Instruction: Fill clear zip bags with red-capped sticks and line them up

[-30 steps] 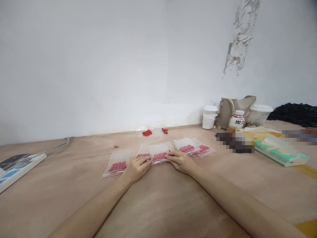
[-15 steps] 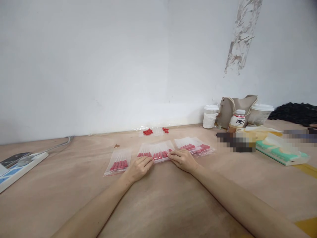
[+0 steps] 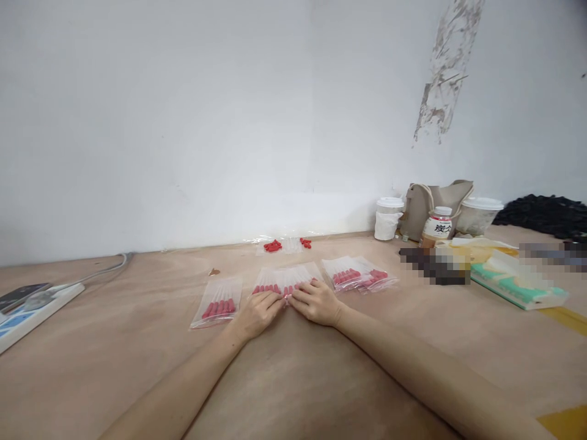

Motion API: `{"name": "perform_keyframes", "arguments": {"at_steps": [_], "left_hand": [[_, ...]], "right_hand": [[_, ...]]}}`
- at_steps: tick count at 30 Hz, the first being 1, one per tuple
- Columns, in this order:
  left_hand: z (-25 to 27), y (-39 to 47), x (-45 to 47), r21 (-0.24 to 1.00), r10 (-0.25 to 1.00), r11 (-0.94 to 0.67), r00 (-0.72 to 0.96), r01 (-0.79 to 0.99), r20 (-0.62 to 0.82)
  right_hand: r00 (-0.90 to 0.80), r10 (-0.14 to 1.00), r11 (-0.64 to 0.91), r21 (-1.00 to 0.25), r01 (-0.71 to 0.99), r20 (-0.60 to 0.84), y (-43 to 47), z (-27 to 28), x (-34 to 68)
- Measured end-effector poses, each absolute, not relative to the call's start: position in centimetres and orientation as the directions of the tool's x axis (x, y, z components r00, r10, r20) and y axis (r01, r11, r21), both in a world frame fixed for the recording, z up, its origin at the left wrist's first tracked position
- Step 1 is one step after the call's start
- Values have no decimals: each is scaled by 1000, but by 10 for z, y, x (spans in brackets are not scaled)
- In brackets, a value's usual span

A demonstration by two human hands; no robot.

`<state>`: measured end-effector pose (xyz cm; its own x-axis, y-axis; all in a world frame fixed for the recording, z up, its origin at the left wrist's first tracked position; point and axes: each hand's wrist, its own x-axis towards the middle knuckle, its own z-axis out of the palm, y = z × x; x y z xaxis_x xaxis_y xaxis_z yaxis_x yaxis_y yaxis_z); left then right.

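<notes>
A clear plastic bag [image 3: 287, 278] of thin white sticks with red tips lies flat on the brown table [image 3: 293, 366]. My left hand [image 3: 257, 313] presses its near edge at the left. My right hand [image 3: 316, 302] presses the same edge just beside it, so the fingertips of both hands almost meet. A similar filled bag [image 3: 216, 302] lies to the left of my hands. More filled bags [image 3: 358, 273] overlap at the right. Loose red caps [image 3: 273, 245] and clear plastic sit further back by the wall.
A white power strip [image 3: 32, 308] with a cable and a phone [image 3: 21, 294] lies at the far left. At the right stand lidded cups [image 3: 387, 217], a bottle [image 3: 436, 226], a beige bag [image 3: 431, 205], a green-white packet [image 3: 518, 284] and a dark cloth [image 3: 545, 215].
My right hand has slid left along the bag's near edge, closing the gap to my left hand. The left hand has stayed in place.
</notes>
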<state>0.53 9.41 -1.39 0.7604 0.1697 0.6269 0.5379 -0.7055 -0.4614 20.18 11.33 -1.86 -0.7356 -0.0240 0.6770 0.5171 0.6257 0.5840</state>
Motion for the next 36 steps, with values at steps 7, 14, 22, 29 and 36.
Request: {"name": "perform_keyframes", "arguments": {"at_steps": [7,14,22,29,36], "left_hand": [[-11,91,7,-461,202,-686,756,563,623],[-14,92,7,-428,206,-705,741,566,639],[-13,92,7,-413,216,-710,734,571,643],[-16,95,3,-387,256,-705,723,594,642],[-16,93,-13,-258,387,-699,657,666,647]], "right_hand": [[-781,-62,629,632,453,622,116,-19,197],[-759,-82,544,668,508,645,114,-21,218],[-739,-29,480,658,580,673,117,-23,241],[-728,168,424,618,662,665,114,-21,238],[-698,249,499,529,686,671,123,-26,256]]}}
